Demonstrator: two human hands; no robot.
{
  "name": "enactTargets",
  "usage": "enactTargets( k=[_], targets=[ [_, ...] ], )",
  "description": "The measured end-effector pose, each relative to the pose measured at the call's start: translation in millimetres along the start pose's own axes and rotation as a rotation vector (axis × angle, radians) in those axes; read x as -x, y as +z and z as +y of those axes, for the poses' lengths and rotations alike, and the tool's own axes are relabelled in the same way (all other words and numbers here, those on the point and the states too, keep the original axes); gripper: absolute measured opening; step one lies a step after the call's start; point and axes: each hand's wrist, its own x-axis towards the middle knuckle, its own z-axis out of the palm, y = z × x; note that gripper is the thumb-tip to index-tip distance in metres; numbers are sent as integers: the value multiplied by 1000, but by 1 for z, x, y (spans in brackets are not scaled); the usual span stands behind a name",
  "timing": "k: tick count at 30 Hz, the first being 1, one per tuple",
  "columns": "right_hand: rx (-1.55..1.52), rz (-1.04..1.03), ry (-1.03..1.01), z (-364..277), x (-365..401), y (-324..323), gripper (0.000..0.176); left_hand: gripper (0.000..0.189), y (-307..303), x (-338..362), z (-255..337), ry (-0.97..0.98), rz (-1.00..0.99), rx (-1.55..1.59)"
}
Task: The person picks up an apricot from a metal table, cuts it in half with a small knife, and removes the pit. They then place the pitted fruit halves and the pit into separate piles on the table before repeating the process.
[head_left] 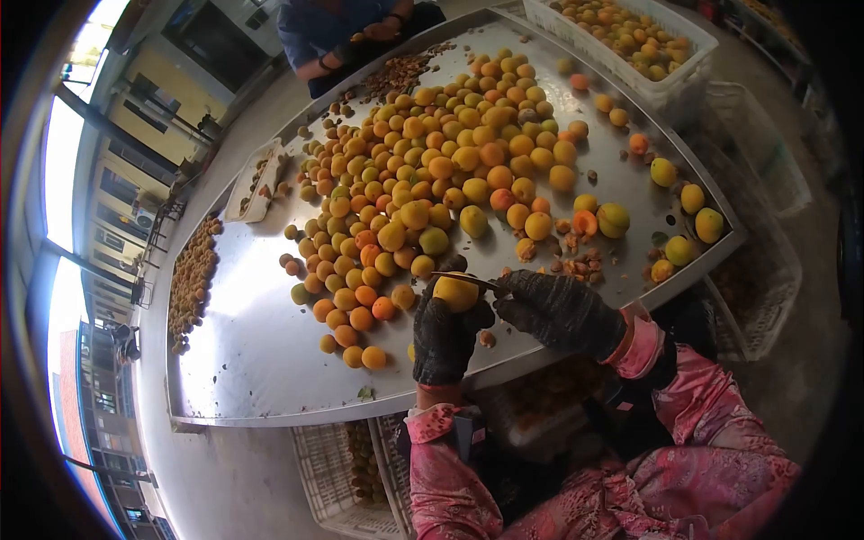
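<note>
In a dark knitted glove, my left hand (443, 335) is closed around a yellow apricot (456, 292) near the front edge of the metal table. My right hand (553, 310), gloved the same way, grips a thin knife (468, 280) whose blade lies across the top of that apricot. Just beyond my hands spreads a large heap of yellow and orange apricots (414, 214). Several loose pits (580, 268) lie past my right hand, near an apricot half (585, 222) with its orange inside showing.
The metal table (261, 378) has a raised rim. A small white tray (256, 184) and a pile of pits (193, 279) are at the left. A full white crate (630, 40) stands at the back right, another crate (346, 477) below. Across the table sits a person (315, 36).
</note>
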Motion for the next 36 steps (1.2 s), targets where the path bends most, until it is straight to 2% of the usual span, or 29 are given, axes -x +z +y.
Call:
enactTargets(
  k=[1, 2, 4, 5, 7, 8, 10, 11, 13, 17, 20, 22, 23, 25, 26, 28, 29, 31, 32, 34, 36],
  targets=[
    [-19, -83, 63, 0, 1, 0, 30, 60, 1, 1, -1, -57, -3, 165],
    [-17, -85, 66, 3, 3, 2, 30, 60, -1, 2, -3, -59, -4, 168],
    [28, -60, -84, 11, 8, 9, 30, 61, -4, 2, -8, -153, -35, 171],
    [30, -61, -83, 13, 10, 11, 30, 61, 0, 2, 0, -153, -36, 173],
    [384, -9, -335, 14, 14, 15, 31, 62, 9, 3, 22, -73, -11, -249],
    [386, -11, -334, 13, 16, 16, 31, 62, 8, 3, 18, -74, -12, -247],
    [445, -60, -313, 10, 17, 18, 34, 64, 4, 4, 4, 8, -40, -24],
    [444, -61, -313, 7, 19, 17, 34, 64, 1, 5, 2, 7, -39, -24],
    [667, -87, -396, 3, 21, 15, 35, 71, -3, 7, -1, -152, -187, 419],
    [454, -197, -276, 10, 22, 16, 39, 70, 3, 9, 3, -173, -190, 492],
    [393, -175, -229, 2, 16, 5, 40, 69, 15, 7, 13, -91, -88, 470],
    [615, -81, -364, 10, 19, 8, 39, 62, 17, 10, 14, -155, 10, 352],
    [617, -77, -363, 10, 18, 11, 39, 62, 24, 9, 11, -153, 6, 351],
    [463, 11, -291, 5, 13, 18, 36, 60, 40, 8, 4, 107, 186, -55],
    [465, 10, -292, 6, 13, 25, 36, 60, 42, 8, 13, 108, 187, -53],
    [141, 137, -80, 13, 14, 42, 36, 54, 43, 9, 39, -375, 206, 648],
    [144, 139, -81, 13, 13, 40, 36, 54, 41, 8, 36, -372, 203, 649],
    [380, 124, -167, 11, 14, 33, 36, 52, 34, 8, 20, -486, 161, 786],
    [381, 121, -167, 11, 14, 27, 36, 52, 30, 8, 15, -487, 163, 788],
    [503, 4, -271, 12, 14, 15, 35, 48, 23, 9, 10, -228, 73, 302],
    [588, 27, -318, 15, 16, 16, 35, 50, 24, 9, 18, -218, 134, 204]
  ],
)
